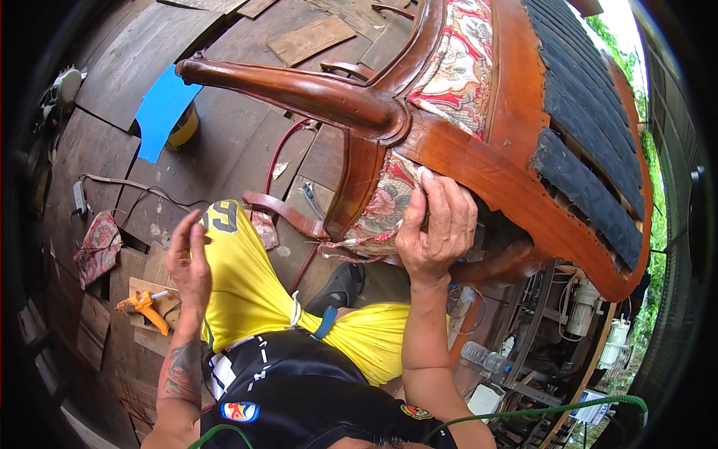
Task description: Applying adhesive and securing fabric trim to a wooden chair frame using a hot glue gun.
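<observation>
A carved wooden chair point(467, 155) lies tipped over in front of me, one curved leg point(299, 91) pointing left. Floral upholstery fabric point(383, 198) with a loose, frayed edge covers the part near its wooden rail. My right hand point(440, 224) is closed at that edge, thumb and fingers pinching the fabric against the rail; the fingertips are partly hidden. Over my yellow-clad knee, my left hand point(188, 262) is raised, holding nothing, its fingers loosely apart. Dark webbing strips point(587, 93) span the chair's frame at the right.
On the plank floor at left are an orange glue gun point(153, 307) and a floral fabric scrap point(99, 247). A blue sheet point(164, 108) rests against a yellow-and-black bucket point(183, 131). A utility knife point(311, 200) lies by the chair. Bottles point(486, 359) and metal frames stand at lower right.
</observation>
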### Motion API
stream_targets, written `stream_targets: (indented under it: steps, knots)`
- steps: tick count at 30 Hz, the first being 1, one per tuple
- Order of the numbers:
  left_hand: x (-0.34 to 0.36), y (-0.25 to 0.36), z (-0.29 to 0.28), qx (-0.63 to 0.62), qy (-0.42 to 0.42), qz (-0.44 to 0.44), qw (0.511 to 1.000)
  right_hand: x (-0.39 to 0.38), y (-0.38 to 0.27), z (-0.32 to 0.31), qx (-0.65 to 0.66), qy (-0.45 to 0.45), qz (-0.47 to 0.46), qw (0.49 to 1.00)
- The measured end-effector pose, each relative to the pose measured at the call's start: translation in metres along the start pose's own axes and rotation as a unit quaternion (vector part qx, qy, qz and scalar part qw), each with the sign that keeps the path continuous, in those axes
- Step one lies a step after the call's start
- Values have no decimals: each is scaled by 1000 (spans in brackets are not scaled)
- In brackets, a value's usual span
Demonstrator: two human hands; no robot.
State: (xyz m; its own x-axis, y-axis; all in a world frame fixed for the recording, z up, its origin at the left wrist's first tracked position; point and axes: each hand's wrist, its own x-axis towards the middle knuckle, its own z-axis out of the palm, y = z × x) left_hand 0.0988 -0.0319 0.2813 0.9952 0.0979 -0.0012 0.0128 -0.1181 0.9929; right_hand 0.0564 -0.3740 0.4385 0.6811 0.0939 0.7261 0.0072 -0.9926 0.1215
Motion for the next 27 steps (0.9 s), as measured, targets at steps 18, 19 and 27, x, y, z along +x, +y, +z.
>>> stream_targets:
  steps: [18,19,27]
  knots:
    - [-119,-237,-205,217,543,-365,724,5,22,7,-38,27,-89,995]
    - [-122,-235,-209,239,547,-421,683,3,18,10,-47,27,-83,995]
    - [-77,-192,-280,622,256,-271,688,10,25,8,-43,20,-104,993]
